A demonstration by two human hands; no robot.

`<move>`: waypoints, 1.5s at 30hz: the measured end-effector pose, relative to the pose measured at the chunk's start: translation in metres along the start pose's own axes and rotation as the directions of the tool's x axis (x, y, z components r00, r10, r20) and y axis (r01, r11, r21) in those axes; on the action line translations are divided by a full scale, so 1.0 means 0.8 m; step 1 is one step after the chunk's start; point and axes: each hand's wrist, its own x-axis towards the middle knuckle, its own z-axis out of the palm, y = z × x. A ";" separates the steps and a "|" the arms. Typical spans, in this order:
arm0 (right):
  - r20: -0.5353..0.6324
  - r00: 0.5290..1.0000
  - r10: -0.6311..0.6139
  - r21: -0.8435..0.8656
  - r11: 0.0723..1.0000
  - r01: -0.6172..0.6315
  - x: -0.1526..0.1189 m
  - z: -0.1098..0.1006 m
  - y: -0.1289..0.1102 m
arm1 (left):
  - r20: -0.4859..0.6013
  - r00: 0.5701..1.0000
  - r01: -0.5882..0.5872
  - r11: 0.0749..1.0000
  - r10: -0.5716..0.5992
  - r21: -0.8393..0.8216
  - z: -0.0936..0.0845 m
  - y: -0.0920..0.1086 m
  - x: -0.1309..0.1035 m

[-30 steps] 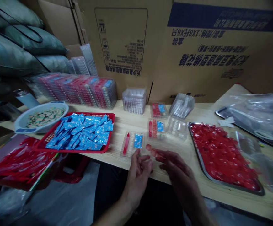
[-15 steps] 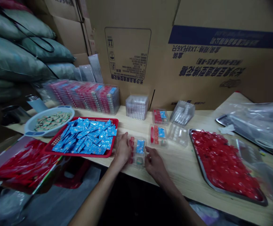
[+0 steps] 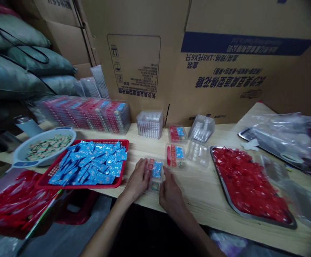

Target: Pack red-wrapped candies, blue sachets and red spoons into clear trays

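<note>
A clear plastic tray (image 3: 157, 169) lies on the table between my hands. A blue sachet fills its middle, red wrapped pieces run along its left side, and a small greenish piece shows in the front compartment. My left hand (image 3: 138, 180) grips the tray's left edge, partly covering the red pieces. On the right edge, my right hand (image 3: 171, 192) is closed with thumb and fingers against the plastic. Just beyond is another filled tray (image 3: 177, 155) with a red strip, red pieces and a blue sachet.
A red basket (image 3: 122, 184) of blue sachets and a pale blue basin (image 3: 18, 163) stand left. To the right is a metal tray (image 3: 226, 194) of red wrapped pieces. Empty plastic trays (image 3: 149, 125) and filled stacks (image 3: 118, 117) line the back before a large carton (image 3: 144, 21).
The view has shifted a little to the right. My right hand has closed in on the tray's right edge; my left hand stays on the left edge.
</note>
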 end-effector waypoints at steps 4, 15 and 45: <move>0.059 0.998 0.007 -0.015 1.000 -0.006 0.003 -0.001 0.000 | -0.051 0.998 0.027 1.000 -0.028 -0.012 0.003 -0.006 0.002; 0.064 0.996 0.064 0.078 0.995 -0.069 0.015 0.007 -0.004 | -0.201 0.980 0.000 1.000 -0.005 -0.025 0.013 -0.006 -0.014; -0.130 0.980 0.149 -0.012 0.988 -0.151 0.112 -0.014 0.086 | -0.233 0.960 0.005 0.842 -0.155 -0.539 0.068 0.042 0.067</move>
